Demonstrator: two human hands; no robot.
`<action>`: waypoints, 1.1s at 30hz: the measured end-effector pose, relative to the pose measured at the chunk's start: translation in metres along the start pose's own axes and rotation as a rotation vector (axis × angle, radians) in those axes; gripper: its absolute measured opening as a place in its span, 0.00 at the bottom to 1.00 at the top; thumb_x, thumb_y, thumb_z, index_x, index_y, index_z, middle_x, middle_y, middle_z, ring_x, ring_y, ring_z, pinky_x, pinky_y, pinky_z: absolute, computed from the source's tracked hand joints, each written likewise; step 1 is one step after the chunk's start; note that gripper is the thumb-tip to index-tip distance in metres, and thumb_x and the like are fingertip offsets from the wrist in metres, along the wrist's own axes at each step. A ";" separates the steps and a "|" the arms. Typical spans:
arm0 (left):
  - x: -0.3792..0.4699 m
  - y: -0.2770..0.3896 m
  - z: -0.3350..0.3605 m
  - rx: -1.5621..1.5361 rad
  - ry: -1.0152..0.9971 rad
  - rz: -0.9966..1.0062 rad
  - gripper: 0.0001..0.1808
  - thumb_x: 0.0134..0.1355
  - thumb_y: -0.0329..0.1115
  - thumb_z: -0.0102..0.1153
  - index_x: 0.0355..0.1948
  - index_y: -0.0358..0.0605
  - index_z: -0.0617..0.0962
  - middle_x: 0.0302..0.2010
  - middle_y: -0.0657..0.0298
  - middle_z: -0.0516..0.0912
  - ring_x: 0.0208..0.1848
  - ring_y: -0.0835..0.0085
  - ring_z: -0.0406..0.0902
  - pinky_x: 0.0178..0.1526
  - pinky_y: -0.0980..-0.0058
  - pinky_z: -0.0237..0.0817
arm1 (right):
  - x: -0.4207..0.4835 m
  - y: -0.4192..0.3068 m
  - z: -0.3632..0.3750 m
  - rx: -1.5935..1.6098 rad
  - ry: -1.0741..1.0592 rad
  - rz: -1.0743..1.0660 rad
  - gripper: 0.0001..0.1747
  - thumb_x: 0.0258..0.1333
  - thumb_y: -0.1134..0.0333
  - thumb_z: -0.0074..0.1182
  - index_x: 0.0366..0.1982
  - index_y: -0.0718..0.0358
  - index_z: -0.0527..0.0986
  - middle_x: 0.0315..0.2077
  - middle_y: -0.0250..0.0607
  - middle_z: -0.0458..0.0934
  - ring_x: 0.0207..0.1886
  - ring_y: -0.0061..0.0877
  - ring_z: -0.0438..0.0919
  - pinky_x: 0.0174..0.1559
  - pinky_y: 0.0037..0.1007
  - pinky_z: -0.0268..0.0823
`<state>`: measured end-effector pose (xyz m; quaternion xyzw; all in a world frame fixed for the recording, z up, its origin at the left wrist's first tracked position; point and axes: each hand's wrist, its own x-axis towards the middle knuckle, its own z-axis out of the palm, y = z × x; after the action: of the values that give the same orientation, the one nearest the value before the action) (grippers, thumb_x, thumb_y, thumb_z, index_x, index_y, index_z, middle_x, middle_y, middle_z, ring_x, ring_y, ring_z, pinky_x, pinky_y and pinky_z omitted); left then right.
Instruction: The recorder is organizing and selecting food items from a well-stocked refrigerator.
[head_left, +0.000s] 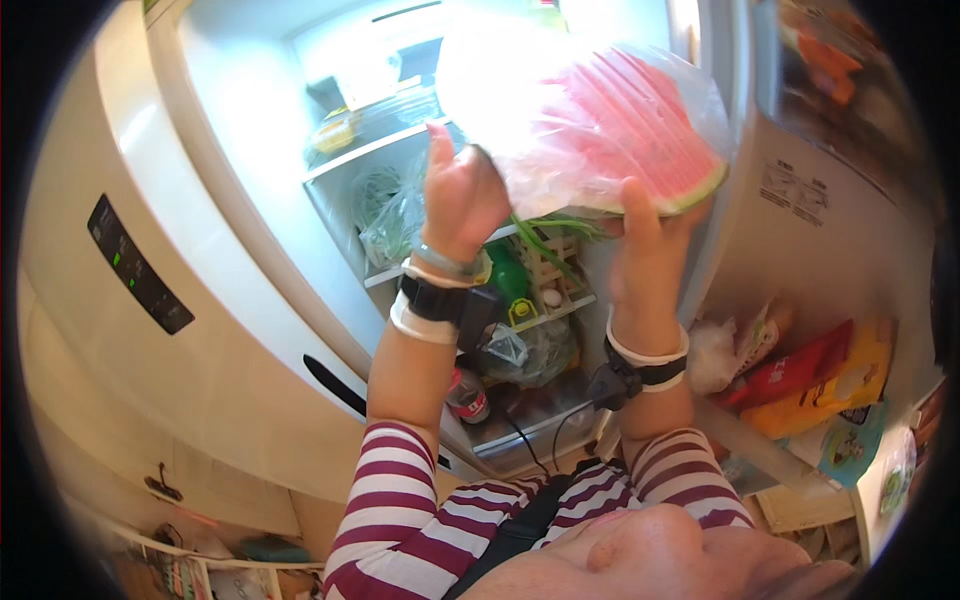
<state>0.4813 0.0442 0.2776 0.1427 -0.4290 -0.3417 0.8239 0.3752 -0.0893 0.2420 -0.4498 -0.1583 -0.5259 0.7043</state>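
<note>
A cut piece of watermelon (645, 127) in clear plastic wrap is held up before the open refrigerator, its left part washed out by glare. My right hand (652, 255) supports its lower right edge, near the rind, with the thumb up in front. At its lower left, my left hand (465, 195) has the thumb raised and the fingers curled against the wrapped edge; how far they reach around it is hidden. Green scallion leaves (544, 240) stick out just beneath the watermelon, between the hands. Both wrists wear black straps with small devices.
Shelves hold bagged greens (382, 217), a green bottle (508, 274), an egg (552, 298) in a rack and a bagged vegetable (540, 352). A cola bottle (469, 397) stands lower down. The open right door carries a red packet (795, 364) and a yellow packet (832, 382). Two cables hang near my forearms.
</note>
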 end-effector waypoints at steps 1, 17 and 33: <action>0.000 0.008 -0.007 -0.156 -0.087 -0.043 0.50 0.59 0.72 0.24 0.67 0.36 0.50 0.65 0.45 0.57 0.66 0.48 0.56 0.66 0.51 0.46 | 0.000 0.000 0.008 -0.006 0.001 0.012 0.53 0.44 0.66 0.66 0.62 0.64 0.42 0.56 0.48 0.57 0.59 0.33 0.62 0.58 0.36 0.60; 0.006 0.039 -0.045 1.631 0.511 0.539 0.28 0.64 0.50 0.47 0.56 0.40 0.71 0.53 0.49 0.73 0.59 0.62 0.66 0.55 0.63 0.63 | 0.083 -0.005 0.059 -0.130 0.011 0.164 0.61 0.38 0.52 0.69 0.57 0.70 0.36 0.52 0.56 0.57 0.53 0.38 0.67 0.38 0.35 0.79; -0.005 0.061 -0.063 2.639 1.061 0.775 0.22 0.53 0.49 0.54 0.42 0.46 0.79 0.56 0.57 0.71 0.58 0.61 0.65 0.62 0.53 0.43 | 0.120 0.053 0.102 -0.382 0.056 0.272 0.67 0.37 0.42 0.67 0.58 0.68 0.31 0.55 0.62 0.52 0.58 0.46 0.62 0.45 0.40 0.76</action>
<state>0.5574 0.0884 0.2697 0.7579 -0.0881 0.6161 0.1955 0.4946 -0.0771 0.3562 -0.5775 0.0259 -0.4587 0.6748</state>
